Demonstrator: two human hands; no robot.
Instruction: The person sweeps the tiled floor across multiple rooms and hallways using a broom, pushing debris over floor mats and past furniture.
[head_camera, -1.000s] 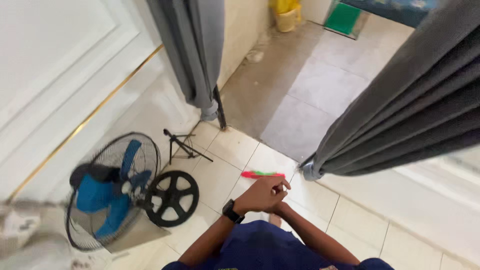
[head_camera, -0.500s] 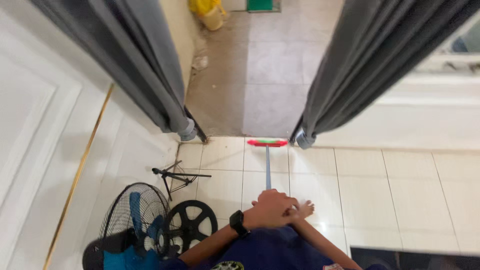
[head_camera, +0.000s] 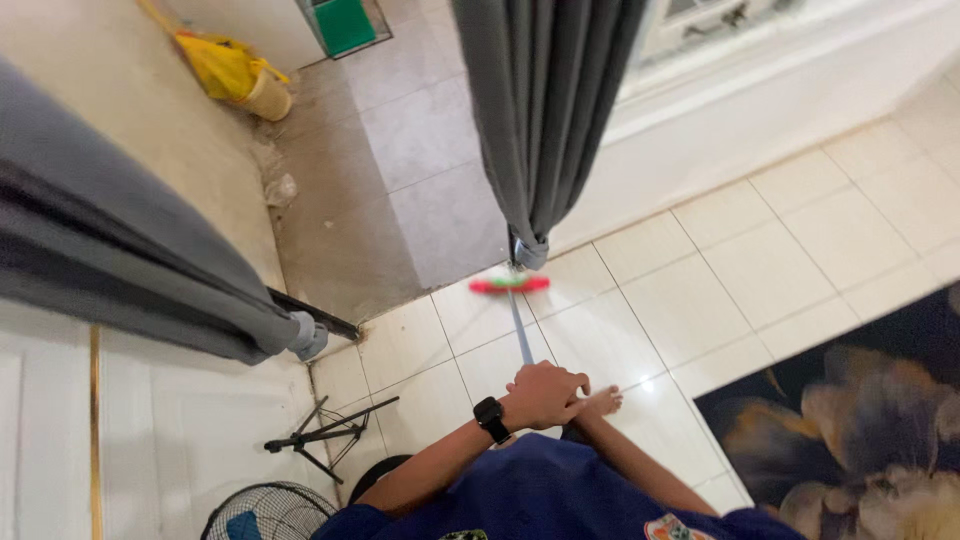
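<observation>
Pointing away: broom (head_camera: 514, 312), head (head_camera: 509, 284) forward

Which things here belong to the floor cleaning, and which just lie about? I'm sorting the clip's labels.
In use: left hand and right hand on the mop handle; red-green mop head.

Lying about: folded tripod, fan, yellow bag, flowered rug, grey curtains.

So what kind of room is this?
Probably a room in a home, by a doorway: grey curtains hang over it, pale tiled floor, a flowered rug, and a standing fan.
</observation>
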